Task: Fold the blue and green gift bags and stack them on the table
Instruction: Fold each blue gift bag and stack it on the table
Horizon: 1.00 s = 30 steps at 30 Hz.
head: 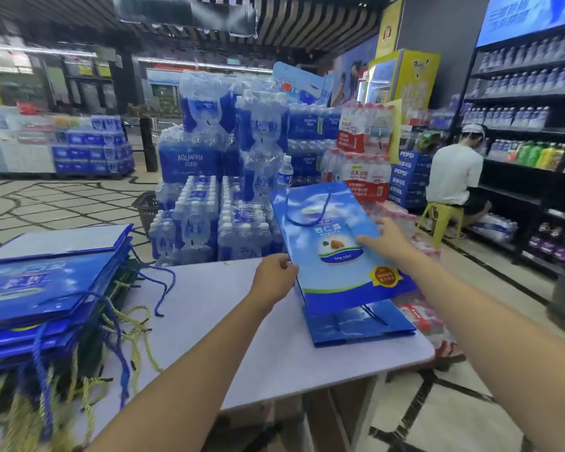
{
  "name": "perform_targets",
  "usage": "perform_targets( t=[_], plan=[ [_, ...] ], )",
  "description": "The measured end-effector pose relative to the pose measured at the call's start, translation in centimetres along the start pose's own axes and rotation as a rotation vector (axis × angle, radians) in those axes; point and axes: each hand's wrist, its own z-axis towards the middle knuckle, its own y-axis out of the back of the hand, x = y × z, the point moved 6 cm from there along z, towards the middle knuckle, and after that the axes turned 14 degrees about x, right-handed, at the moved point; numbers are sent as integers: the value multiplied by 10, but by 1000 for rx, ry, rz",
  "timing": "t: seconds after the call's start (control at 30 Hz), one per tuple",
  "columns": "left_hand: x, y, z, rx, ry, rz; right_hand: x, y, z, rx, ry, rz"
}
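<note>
A blue gift bag (335, 278) with a printed label and a blue cord handle stands tilted at the right end of the white table (229, 327). My left hand (274, 275) grips its left edge with curled fingers. The straight fingers of my right hand (385, 238) press flat on the bag's front face. Its folded base (359, 327) lies on the table below. At the table's left end lies a stack of flattened blue bags (43, 288), with green bags under them and blue and yellow cords hanging out.
Shrink-wrapped packs of water bottles (216, 177) are piled just behind the table. Red-labelled bottle packs (418, 314) sit low at its right edge. A person (454, 177) sits on a yellow stool by the drink shelves at the right. Tiled floor lies all around.
</note>
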Motion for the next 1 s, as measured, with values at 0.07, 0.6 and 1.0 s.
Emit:
perform_targets(
  t=[0.07, 0.6, 1.0],
  plan=[
    [15, -13, 7, 8, 32, 31, -23, -10, 4, 66, -61, -99],
    [54, -38, 21, 43, 173, 584, -94, -60, -6, 147, -234, -702],
    [-33, 131, -69, -208, -68, 1117, 8, -199, -21, 236, 140, -654]
  ],
)
